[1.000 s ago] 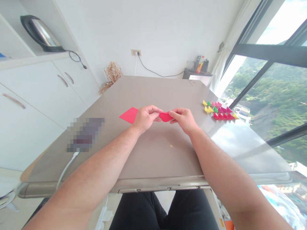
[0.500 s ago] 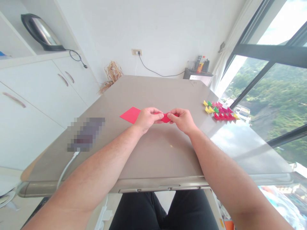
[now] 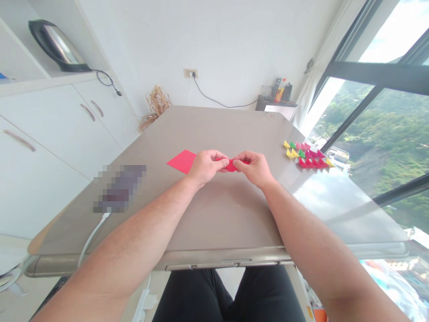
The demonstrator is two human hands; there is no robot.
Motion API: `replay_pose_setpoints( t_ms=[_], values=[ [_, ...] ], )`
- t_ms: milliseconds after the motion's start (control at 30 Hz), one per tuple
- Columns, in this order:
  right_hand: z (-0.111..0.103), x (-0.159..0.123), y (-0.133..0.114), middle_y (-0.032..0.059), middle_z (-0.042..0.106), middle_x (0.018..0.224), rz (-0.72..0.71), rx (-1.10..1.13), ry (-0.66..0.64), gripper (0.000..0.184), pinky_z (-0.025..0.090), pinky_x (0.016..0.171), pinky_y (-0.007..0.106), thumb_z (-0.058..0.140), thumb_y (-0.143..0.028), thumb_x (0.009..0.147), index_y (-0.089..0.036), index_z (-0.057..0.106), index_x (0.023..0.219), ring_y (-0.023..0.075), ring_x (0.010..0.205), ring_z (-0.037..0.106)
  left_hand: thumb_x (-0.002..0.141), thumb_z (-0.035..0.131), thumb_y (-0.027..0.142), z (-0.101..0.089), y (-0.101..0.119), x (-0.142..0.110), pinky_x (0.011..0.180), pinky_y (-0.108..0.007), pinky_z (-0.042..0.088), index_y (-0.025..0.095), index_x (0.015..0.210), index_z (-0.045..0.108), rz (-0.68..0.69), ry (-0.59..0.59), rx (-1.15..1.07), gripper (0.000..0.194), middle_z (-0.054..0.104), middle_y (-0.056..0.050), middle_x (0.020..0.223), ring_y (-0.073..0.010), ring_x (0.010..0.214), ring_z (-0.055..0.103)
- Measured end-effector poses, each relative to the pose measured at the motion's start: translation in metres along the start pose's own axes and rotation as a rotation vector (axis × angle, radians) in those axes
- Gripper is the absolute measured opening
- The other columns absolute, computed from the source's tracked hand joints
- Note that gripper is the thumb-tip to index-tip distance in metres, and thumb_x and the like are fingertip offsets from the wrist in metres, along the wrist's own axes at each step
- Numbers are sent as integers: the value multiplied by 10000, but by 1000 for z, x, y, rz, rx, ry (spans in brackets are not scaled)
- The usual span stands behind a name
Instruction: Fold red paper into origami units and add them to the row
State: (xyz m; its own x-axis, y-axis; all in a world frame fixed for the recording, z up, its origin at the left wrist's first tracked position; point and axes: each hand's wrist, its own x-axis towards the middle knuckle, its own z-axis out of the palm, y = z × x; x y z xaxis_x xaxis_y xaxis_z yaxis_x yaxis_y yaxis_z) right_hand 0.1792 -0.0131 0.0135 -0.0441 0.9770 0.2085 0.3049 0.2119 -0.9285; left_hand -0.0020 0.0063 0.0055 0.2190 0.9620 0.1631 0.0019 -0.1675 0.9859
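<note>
Between my two hands is a small piece of folded red paper (image 3: 231, 167), held just above the table's middle. My left hand (image 3: 208, 166) pinches its left part between thumb and fingers. On the right part, my right hand (image 3: 254, 167) has its thumb and fingers closed in the same way. Most of the folded shape is hidden by my fingers, so its exact form cannot be made out. A flat sheet of red paper (image 3: 181, 161) lies on the table beside my left hand, partly covered by it.
Several small folded paper boats (image 3: 311, 160) in yellow, green, pink and red stand in rows at the table's right. A blurred-out dark device (image 3: 122, 188) with a white cable (image 3: 90, 237) lies at the left. The table's front edge (image 3: 228, 255) is near my legs.
Almost nothing differs. My right thumb and fingers have shifted very slightly on the folded paper; both hands keep their hold.
</note>
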Motion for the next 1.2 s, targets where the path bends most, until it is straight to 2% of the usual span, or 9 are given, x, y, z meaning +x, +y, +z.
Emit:
replay_pose_setpoints(
  t_ms=[167, 467, 733, 1200],
  values=[
    [1, 0, 1, 23, 732, 756, -16, 24, -16, 86, 518, 703, 318, 681, -286, 736, -204, 706, 738, 189, 745, 667, 718, 827, 319, 3, 1, -1, 780, -399, 618, 152, 787, 738, 23, -3, 19, 201, 749, -62, 755, -218, 747, 742],
    [4, -1, 4, 17, 725, 756, -35, 31, 1, 117, 514, 687, 318, 704, -325, 749, -210, 683, 747, 193, 747, 668, 720, 820, 309, 4, 1, -2, 797, -403, 617, 152, 783, 738, 38, -2, 25, 188, 752, -62, 761, -217, 750, 744],
    [6, 0, 8, 11, 707, 738, -76, 36, 37, 130, 470, 636, 296, 695, -336, 768, -213, 673, 734, 166, 695, 614, 674, 845, 270, 2, -1, 1, 798, -432, 628, 140, 765, 712, -8, 31, -133, 208, 728, -47, 758, -216, 760, 742],
    [3, 1, 9, 0, 686, 730, -103, -9, 61, 111, 441, 626, 284, 681, -310, 768, -206, 689, 731, 147, 675, 568, 773, 783, 333, 0, -5, 3, 844, -458, 618, 133, 838, 759, 5, -54, -204, 212, 761, -91, 860, -237, 851, 742]
  ],
)
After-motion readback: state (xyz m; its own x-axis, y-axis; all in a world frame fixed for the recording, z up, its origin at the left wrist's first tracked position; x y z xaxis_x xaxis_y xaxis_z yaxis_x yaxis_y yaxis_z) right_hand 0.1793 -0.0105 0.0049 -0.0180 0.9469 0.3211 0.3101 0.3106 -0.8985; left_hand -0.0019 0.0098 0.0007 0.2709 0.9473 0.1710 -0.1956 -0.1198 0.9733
